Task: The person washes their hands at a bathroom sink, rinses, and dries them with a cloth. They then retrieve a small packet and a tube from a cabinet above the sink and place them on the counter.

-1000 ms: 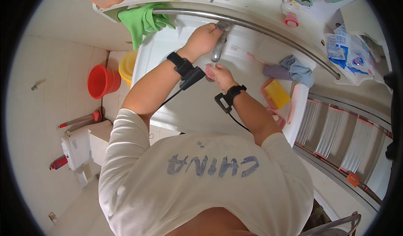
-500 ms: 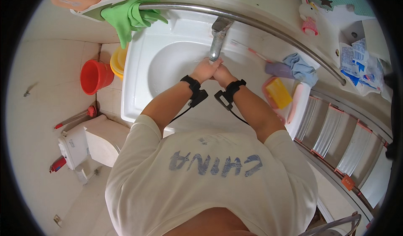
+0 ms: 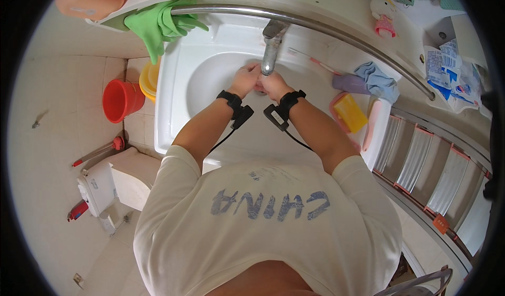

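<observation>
Both hands meet in the white sink (image 3: 167, 96), just below the metal faucet (image 3: 270, 59). My left hand (image 3: 246, 79) has its fingers curled in against the other hand. My right hand (image 3: 273, 85) is closed too, its fingertips turned inward beneath the spout. The hands touch each other, and what may lie between the fingers is hidden. Each wrist wears a black strap with a small box and a cable.
A curved metal rail (image 3: 315, 26) crosses behind the faucet, with green gloves (image 3: 158, 26) over its left end. To the right lie a yellow sponge (image 3: 350, 113), a toothbrush (image 3: 310, 59) and a blue cloth (image 3: 380, 81). A red bucket (image 3: 122, 100) stands left; a folded ladder (image 3: 415, 159) right.
The hands have shifted slightly left and stay pressed together, the left one now farther out from under the spout. The whole view has shifted a little.
</observation>
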`<state>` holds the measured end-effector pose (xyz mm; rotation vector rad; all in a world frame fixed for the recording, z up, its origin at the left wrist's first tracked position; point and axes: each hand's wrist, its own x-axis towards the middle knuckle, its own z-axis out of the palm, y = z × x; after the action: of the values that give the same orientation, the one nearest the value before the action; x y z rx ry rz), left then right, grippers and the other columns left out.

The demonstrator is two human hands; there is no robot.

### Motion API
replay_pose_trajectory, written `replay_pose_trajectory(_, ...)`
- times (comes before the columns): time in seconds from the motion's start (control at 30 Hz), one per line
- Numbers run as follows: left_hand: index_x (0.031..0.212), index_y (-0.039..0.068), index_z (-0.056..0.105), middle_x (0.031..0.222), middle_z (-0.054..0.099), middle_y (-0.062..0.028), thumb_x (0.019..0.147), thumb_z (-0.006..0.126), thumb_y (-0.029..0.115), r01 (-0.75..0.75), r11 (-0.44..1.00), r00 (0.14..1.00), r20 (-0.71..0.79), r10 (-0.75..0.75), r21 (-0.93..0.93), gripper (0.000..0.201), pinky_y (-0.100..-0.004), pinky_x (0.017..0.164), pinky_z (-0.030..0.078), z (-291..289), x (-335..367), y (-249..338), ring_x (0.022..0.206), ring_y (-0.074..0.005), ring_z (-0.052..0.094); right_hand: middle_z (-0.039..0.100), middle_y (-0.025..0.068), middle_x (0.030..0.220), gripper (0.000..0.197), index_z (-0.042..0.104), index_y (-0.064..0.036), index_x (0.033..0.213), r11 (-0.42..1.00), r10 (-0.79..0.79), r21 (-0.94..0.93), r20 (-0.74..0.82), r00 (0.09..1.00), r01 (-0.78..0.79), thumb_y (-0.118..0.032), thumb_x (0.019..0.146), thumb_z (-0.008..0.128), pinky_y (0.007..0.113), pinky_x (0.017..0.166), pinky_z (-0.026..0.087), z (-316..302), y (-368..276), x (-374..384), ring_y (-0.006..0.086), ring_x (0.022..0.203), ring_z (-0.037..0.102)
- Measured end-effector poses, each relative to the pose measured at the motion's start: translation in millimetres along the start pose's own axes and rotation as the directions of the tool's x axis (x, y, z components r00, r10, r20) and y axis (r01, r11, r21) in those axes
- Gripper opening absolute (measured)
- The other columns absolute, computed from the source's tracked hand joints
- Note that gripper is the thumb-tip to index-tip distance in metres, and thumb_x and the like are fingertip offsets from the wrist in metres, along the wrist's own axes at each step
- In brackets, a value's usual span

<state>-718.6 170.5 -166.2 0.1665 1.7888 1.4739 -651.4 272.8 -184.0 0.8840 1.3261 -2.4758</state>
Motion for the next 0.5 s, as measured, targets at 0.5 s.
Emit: replay_pose_trajectory(0.5, 0.114, 0.001, 0.061, 0.100, 0.066, -0.0059, 0.091, 0.057, 0.034, 0.106, 0.977, 0.979, 0.151, -0.135, 0.185, 0.040, -0.0276, 0.075, 0.050, 27, -6, 20, 0.084, -0.0156, 0.062, 0.063, 0.0084, 0.092, 0.018, 0.062, -0.0062, 0.101, 0.845, -0.080, -0.529, 0.020, 0.997, 0.078, -0.017, 0.086, 0.060, 0.030, 0.069, 0.051, -17, -9, -3, 0.0158, 0.079, 0.061)
